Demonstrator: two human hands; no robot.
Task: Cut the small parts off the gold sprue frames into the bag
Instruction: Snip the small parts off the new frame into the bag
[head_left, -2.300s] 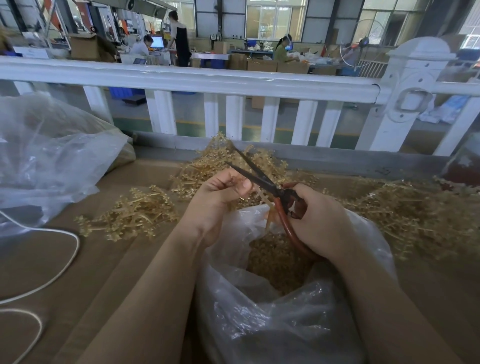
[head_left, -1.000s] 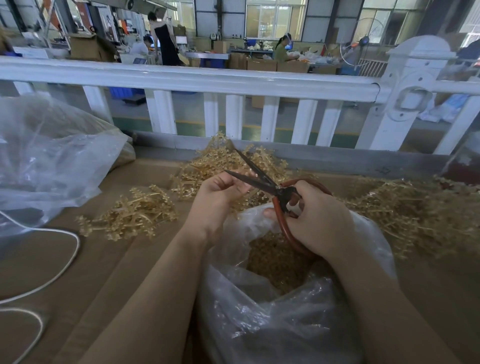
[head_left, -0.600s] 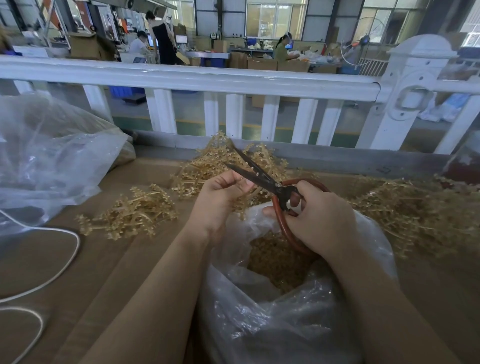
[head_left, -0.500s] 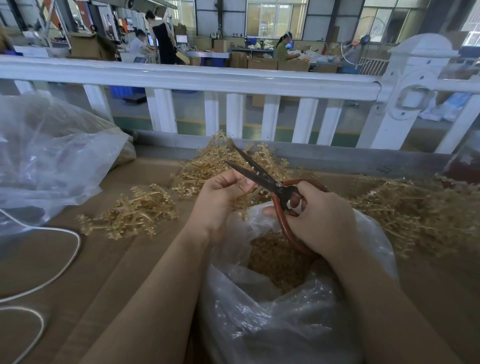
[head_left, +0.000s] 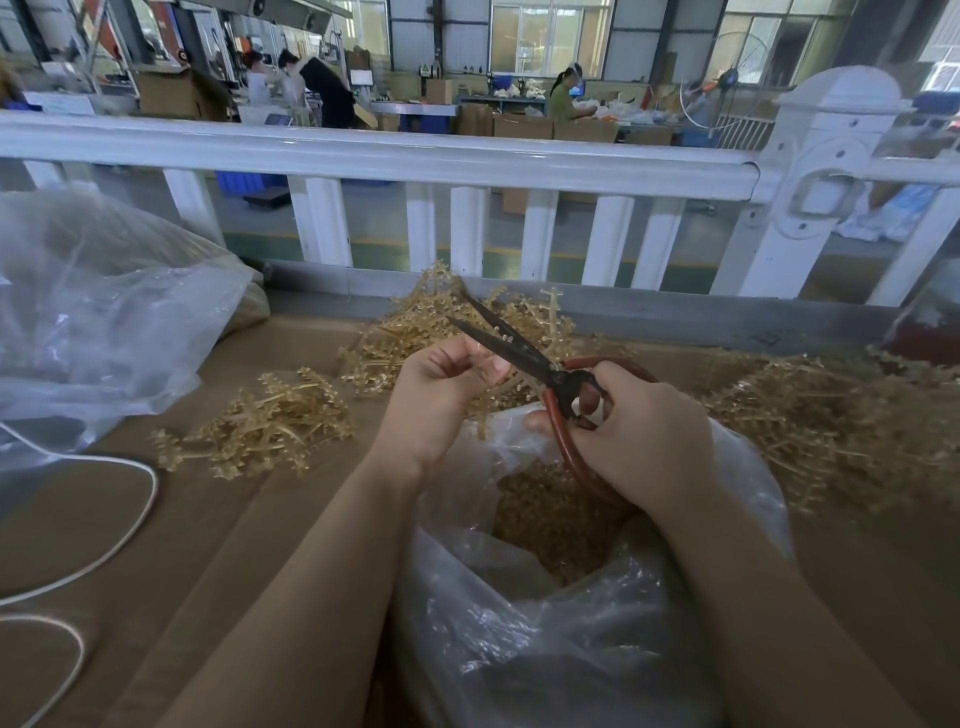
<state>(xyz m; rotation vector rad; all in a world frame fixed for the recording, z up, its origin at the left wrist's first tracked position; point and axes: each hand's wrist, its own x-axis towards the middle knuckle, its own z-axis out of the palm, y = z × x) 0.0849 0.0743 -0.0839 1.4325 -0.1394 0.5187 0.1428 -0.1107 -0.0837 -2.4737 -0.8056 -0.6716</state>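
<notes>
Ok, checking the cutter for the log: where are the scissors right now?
Head view, centre: the scissors are in the right hand, above the open bag, blades parted beside the left hand.

Bare cardboard surface (head_left: 171, 525) front-left is open for a hand, only a white cable (head_left: 122, 545) crossing it. Left blocked by big clear bag (head_left: 104, 332). Sprue piles (head_left: 270, 431) mid-left, (head_left: 831, 431) right. White railing (head_left: 395, 156) closes off the far side. Open bag (head_left: 545, 623) fills front-center.
</notes>
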